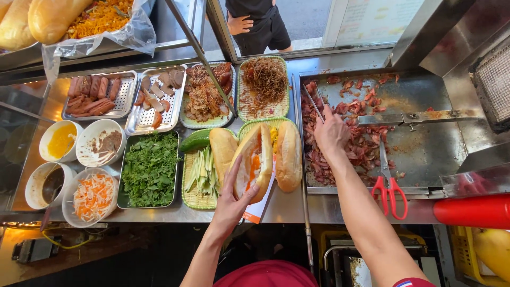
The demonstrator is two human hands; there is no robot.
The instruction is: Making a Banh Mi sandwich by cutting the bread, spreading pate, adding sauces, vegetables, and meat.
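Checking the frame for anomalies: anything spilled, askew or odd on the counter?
Mostly orderly. One oddity: red-handled scissors lie on the metal meat tray, blades among the sliced meat, handles overhanging the front rim. Meat scraps are scattered across that tray. The left hand holds the split-open baguette; the right hand holds tongs.

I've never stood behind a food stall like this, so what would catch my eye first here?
Probably the split baguette at the centre, held open by the left hand and showing its filling. Just right of it, the right hand works metal tongs over a steel tray strewn with reddish sliced meat. Red-handled scissors lie on that tray's near edge.
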